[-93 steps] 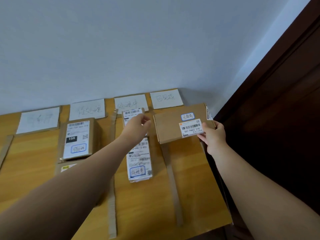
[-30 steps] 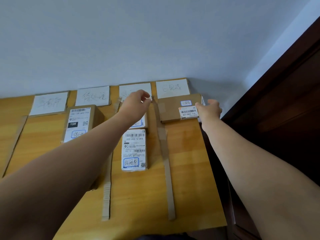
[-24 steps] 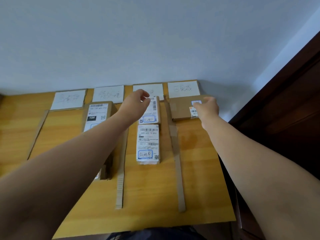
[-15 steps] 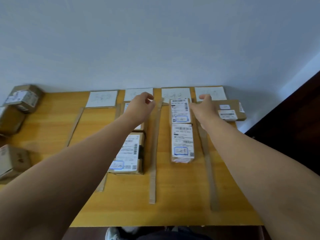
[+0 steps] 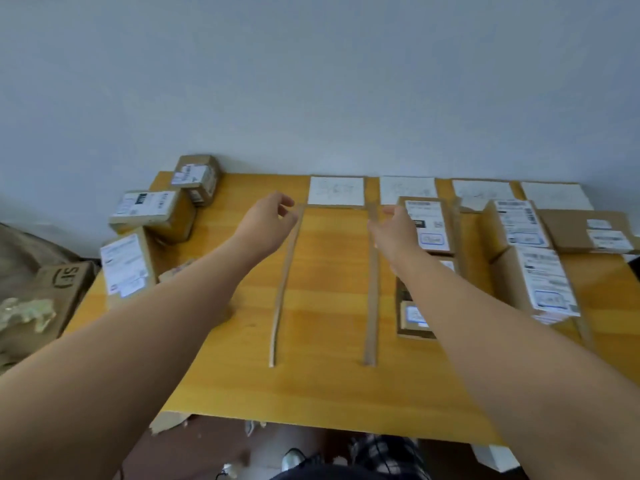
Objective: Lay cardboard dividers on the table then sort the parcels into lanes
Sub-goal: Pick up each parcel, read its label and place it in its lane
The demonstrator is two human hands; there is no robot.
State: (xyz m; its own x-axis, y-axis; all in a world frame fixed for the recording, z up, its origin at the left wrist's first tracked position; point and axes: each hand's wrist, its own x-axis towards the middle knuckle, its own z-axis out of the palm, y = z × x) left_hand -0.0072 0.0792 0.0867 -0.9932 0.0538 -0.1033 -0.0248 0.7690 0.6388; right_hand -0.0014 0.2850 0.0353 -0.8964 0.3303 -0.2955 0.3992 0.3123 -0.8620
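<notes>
Thin cardboard divider strips lie lengthwise on the yellow wooden table [image 5: 322, 393]; one divider [image 5: 284, 289] is left of centre, another divider [image 5: 372, 289] at centre. White label cards [image 5: 336, 191] line the far edge. Sorted parcels lie in the right lanes: a brown box [image 5: 427, 223], a labelled white-topped parcel [image 5: 543, 289] and a flat brown parcel [image 5: 592, 233]. Unsorted parcels [image 5: 154, 211] are heaped at the table's far left. My left hand [image 5: 266, 221] hovers empty above the left divider's far end. My right hand [image 5: 393, 230] hovers empty beside the centre divider.
A brown carton [image 5: 52, 289] with crumpled plastic stands on the floor left of the table. The grey wall rises right behind the label cards. Shoes and scraps show on the floor below the table's near edge.
My right hand has let go of the flat brown parcel, which now rests in the rightmost lane. Both hands and my view have swung left toward the unsorted heap.
</notes>
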